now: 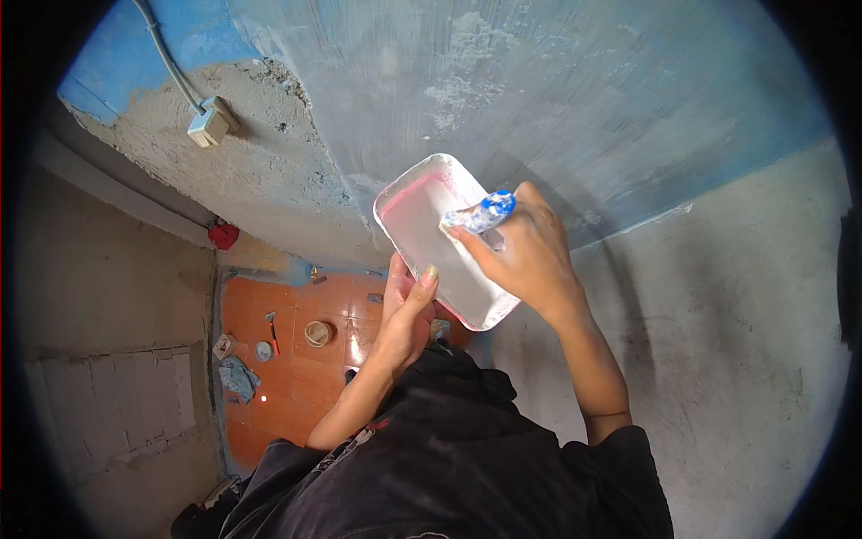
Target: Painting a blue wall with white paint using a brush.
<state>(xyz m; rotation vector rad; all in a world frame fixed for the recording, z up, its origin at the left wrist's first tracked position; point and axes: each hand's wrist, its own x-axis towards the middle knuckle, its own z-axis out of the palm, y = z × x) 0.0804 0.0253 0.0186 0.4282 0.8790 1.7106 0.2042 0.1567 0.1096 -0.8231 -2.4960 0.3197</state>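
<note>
My left hand (pixel 412 303) grips the lower left rim of a rectangular tray (pixel 444 249), with the thumb over its edge. The tray is pinkish inside, with white residue along its walls, and seems to hold a thin whitish liquid. In my right hand (pixel 532 256) is a blue-handled tool (pixel 479 212) smeared with white, held over the tray's right side. Its working end is hidden by my fingers, so its kind cannot be told. The wall (pixel 458 87) in front is blue-grey, with streaks and white patches.
A socket box (pixel 212 123) with a grey cable is mounted on rough bare plaster at upper left. On the orange tiled floor lie a round container (pixel 318 333), a red-handled tool (pixel 273 333), a small grey tub (pixel 264 351) and a crumpled cloth (pixel 239 378). A grey wall (pixel 727 323) stands at right.
</note>
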